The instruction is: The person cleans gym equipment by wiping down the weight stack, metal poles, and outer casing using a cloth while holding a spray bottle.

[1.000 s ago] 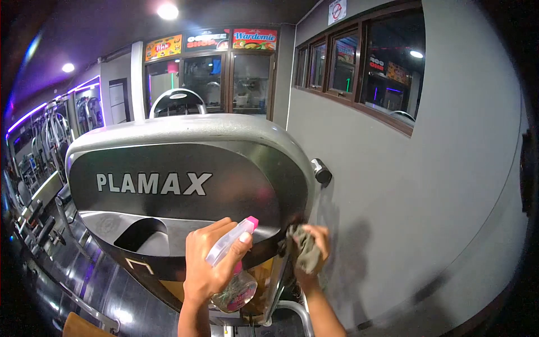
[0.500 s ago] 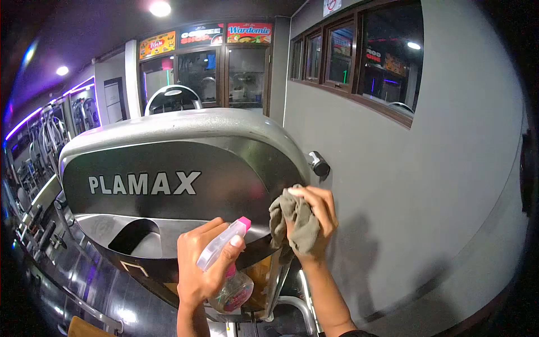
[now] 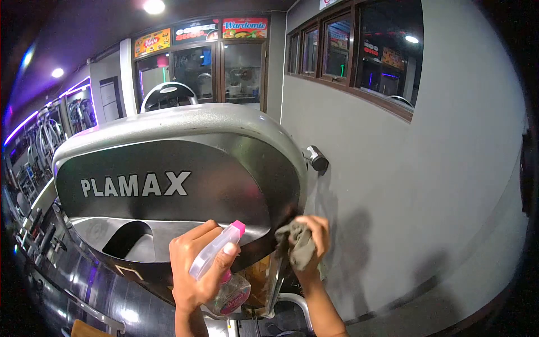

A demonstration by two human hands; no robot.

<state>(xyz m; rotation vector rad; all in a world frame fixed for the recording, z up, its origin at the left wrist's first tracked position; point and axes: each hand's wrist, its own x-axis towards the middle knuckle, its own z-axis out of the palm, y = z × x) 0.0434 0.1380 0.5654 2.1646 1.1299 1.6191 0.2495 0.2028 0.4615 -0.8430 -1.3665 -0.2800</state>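
My left hand [image 3: 196, 267] is wrapped round the neck of a spray bottle [image 3: 231, 295], which has a clear body, a pink label and a white trigger head with a pink nozzle. In my right hand [image 3: 315, 241] is a bunched olive-grey cloth [image 3: 296, 245], held against or close to the lower right edge of the gym machine's panel. That machine [image 3: 224, 185] has a dark front with PLAMAX in silver letters and a rounded silver top. Whether the cloth touches its edge I cannot tell.
A grey wall [image 3: 449, 168] with a dark window [image 3: 387, 62] runs along the right. A black-ended bar [image 3: 318, 159] juts out beside the machine. Behind stand glass doors [image 3: 241, 73] under food signs. More gym equipment [image 3: 45, 135] lines the left, over a shiny dark floor [image 3: 123, 303].
My right hand has moved down along the machine's right edge with the cloth. The left hand keeps its hold on the spray bottle. The view has shifted slightly.
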